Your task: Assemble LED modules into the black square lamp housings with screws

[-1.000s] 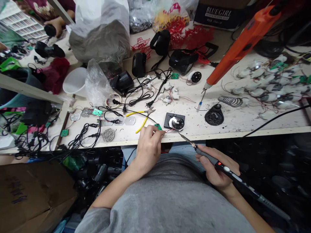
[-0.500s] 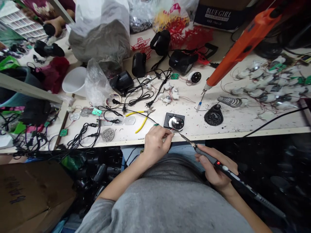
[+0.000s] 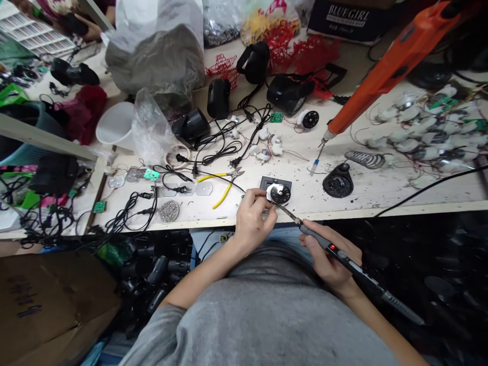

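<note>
My right hand [image 3: 331,259] is closed around a soldering iron [image 3: 343,262] with a lit red light. Its tip points up and left, close beside the fingers of my left hand [image 3: 254,218]. Those left fingers are pinched at the near edge of a round black-and-white part [image 3: 280,193]; what they hold is too small to make out. Under the round part lies a flat black plate [image 3: 288,183]. Left of my left hand, yellow-handled cutters [image 3: 223,184] rest on the bench.
An orange electric screwdriver [image 3: 381,76] hangs above the bench at right. Near it sit a black soldering stand [image 3: 338,181] and a coil spring holder [image 3: 365,159]. White motor parts [image 3: 427,132] pile at far right. Black cords [image 3: 217,152] tangle in the middle. A tin of metal wool [image 3: 168,211] is at left.
My left hand has shifted right, closer to the round part. The soldering iron has moved left with my right hand, its tip now nearer my left fingers.
</note>
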A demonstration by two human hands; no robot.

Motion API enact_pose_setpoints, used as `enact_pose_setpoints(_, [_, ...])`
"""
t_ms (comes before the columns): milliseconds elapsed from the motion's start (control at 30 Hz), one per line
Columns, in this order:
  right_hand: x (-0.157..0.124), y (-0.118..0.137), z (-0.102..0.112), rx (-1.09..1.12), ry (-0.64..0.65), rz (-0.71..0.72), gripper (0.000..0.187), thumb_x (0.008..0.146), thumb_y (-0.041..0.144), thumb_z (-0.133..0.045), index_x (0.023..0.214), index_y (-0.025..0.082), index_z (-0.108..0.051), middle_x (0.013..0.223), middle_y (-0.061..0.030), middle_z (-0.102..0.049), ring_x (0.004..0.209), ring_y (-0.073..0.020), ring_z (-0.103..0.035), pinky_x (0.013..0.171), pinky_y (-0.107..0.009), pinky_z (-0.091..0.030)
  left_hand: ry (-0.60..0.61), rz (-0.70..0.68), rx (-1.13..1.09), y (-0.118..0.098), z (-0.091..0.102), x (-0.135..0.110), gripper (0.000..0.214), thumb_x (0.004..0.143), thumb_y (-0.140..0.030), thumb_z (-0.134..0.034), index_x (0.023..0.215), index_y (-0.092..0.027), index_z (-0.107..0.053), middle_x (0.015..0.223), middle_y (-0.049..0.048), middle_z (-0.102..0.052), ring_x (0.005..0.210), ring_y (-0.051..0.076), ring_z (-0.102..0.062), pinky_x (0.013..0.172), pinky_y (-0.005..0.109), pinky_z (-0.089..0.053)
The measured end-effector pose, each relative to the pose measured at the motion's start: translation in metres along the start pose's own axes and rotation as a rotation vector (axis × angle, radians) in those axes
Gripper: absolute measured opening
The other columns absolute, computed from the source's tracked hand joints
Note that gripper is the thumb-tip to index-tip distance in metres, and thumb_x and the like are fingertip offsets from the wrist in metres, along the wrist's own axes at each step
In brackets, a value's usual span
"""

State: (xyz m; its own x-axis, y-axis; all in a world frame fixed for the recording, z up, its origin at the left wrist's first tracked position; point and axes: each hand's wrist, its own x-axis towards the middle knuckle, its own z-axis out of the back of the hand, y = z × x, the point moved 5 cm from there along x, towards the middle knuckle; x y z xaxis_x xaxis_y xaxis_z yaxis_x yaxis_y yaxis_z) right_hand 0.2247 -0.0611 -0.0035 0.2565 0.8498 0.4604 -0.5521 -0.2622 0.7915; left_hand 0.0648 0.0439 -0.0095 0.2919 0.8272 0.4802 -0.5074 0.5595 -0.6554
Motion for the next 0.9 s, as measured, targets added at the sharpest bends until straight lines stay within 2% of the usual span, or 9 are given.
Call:
enact_pose_setpoints(400, [-0.0012,-0.0044,-0.0034,-0.004,0.024,-0.039,0.035,0.089,0.016,-0.065,0.122,0.027,-0.07,0.1,-0.0035,-0.08,0.07,-0.0177,-0.077,0.069,-0.032,-0.068,-0.005,-0.001,-0.029,0.0018,-0.0022,0.0,0.013,0.086,-0.012,-0.063,0.077,-0.019,-0.059,0.099,0.0064,-0.065,0.091,0.015,-0.068,0.074,0.026,-0.059])
enact_pose_setpoints(700, [-0.0007,-0.0038,-0.0043,0.002,0.008,-0.009,0.04,0.088,0.012,-0.066,0.125,0.028,-0.069,0.103,-0.0033,-0.08,0.071,-0.017,-0.077,0.072,-0.032,-0.067,-0.014,-0.01,-0.045,0.0024,-0.0024,-0.0004,0.013,0.085,-0.011,-0.064,0.077,-0.019,-0.059,0.098,0.0062,-0.064,0.092,0.016,-0.068,0.076,0.028,-0.059])
enact_pose_setpoints(900, [-0.0006,-0.0048,-0.0042,0.008,-0.002,-0.023,0.039,0.088,0.013,-0.066,0.123,0.028,-0.07,0.1,-0.0031,-0.08,0.069,-0.0178,-0.077,0.068,-0.032,-0.067,-0.009,-0.006,-0.051,0.0027,-0.0025,-0.0003,0.013,0.085,-0.011,-0.065,0.077,-0.02,-0.059,0.098,0.0064,-0.064,0.093,0.016,-0.068,0.077,0.029,-0.059])
